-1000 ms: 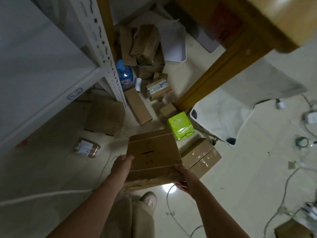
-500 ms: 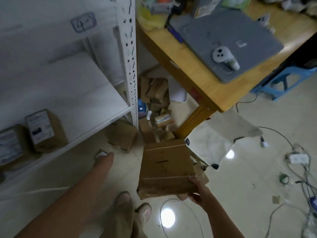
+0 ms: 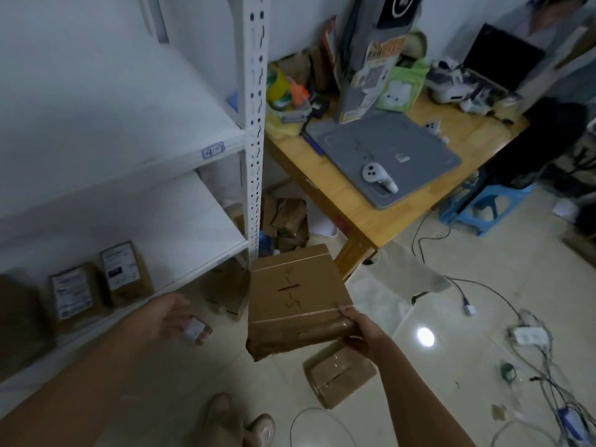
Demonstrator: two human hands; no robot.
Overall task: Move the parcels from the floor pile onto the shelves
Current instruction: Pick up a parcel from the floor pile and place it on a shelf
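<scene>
Closest in, a pair of tan shoes (image 3: 238,421) stands on the pale tiled floor (image 3: 467,317). Two bare forearms reach out above them.

The right hand (image 3: 361,333) grips the near right corner of a brown cardboard parcel with taped edges and dark handwriting on top (image 3: 296,295), thumb on the upper face and fingers curled underneath. This parcel is up in the air and tilted, carried by that one hand alone. It is just in front of the foot of the shelf post, not on any shelf.

Below it on the floor lies a smaller brown box wrapped in clear tape (image 3: 338,379).

The left hand (image 3: 171,317) is stretched out low toward the shelving, fingers loosely extended and blurred, holding nothing I can make out. A small white-labelled packet (image 3: 193,330) is right at its fingertips; I cannot tell whether they touch.

Further left, the lower white shelf board (image 3: 193,227) carries two upright brown parcels with white printed labels (image 3: 124,272), side by side near its front edge. Above it is another white shelf board (image 3: 129,124) with a small handwritten tag (image 3: 213,152), next to the perforated white metal post (image 3: 254,124).

Behind the post sits the floor pile of brown cardboard packages (image 3: 283,221). Beyond that is a wooden table (image 3: 371,227) with a grey mat (image 3: 403,150) and a white handheld controller (image 3: 377,175) on it, and a blue plastic stool (image 3: 483,204) beside it.
</scene>
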